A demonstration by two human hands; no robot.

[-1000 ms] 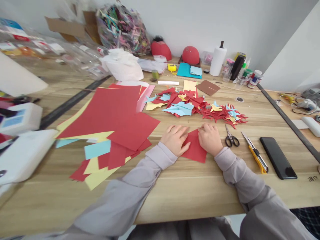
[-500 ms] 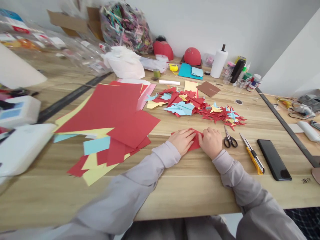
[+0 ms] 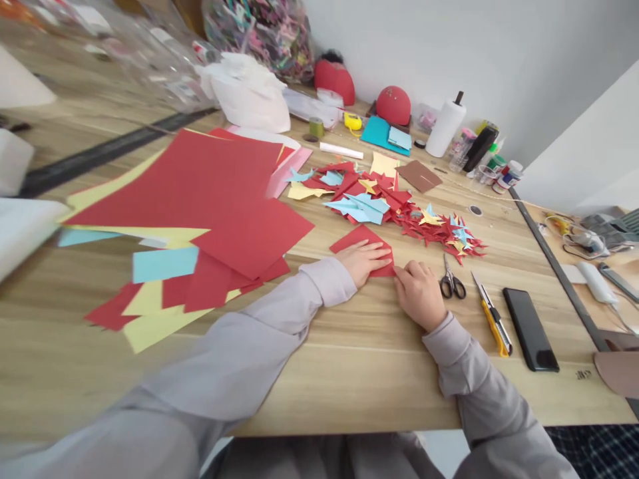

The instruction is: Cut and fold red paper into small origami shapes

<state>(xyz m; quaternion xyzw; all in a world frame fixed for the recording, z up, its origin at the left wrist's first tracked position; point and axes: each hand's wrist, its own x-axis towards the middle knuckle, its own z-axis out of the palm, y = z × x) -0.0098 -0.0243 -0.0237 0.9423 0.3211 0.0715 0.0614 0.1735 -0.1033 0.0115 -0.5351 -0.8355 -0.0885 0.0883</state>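
Observation:
A folded sheet of red paper (image 3: 358, 235) lies on the wooden table before me. My left hand (image 3: 363, 261) rests flat across it, fingers stretched out, hiding its lower left part. At the paper's right corner is my right hand (image 3: 420, 293), its fingers curled and closed on the edge. Just right of that hand lie small black-handled scissors (image 3: 452, 286), then a yellow utility knife (image 3: 494, 319) with its blade out. Beyond the paper spreads a pile of folded and cut paper pieces (image 3: 394, 203), mostly red, with some blue and yellow.
Large red sheets (image 3: 194, 179) and smaller coloured offcuts cover the left side. A black phone (image 3: 530, 329) lies at the right. Along the back stand a white paper roll (image 3: 446, 126), small paint bottles (image 3: 509, 176), red domes (image 3: 393, 105) and a stuffed plastic bag (image 3: 259, 36).
My right hand has slid down and right along the paper's edge. More of the red paper shows above my left hand, which stays flat. The view has tilted and shifted.

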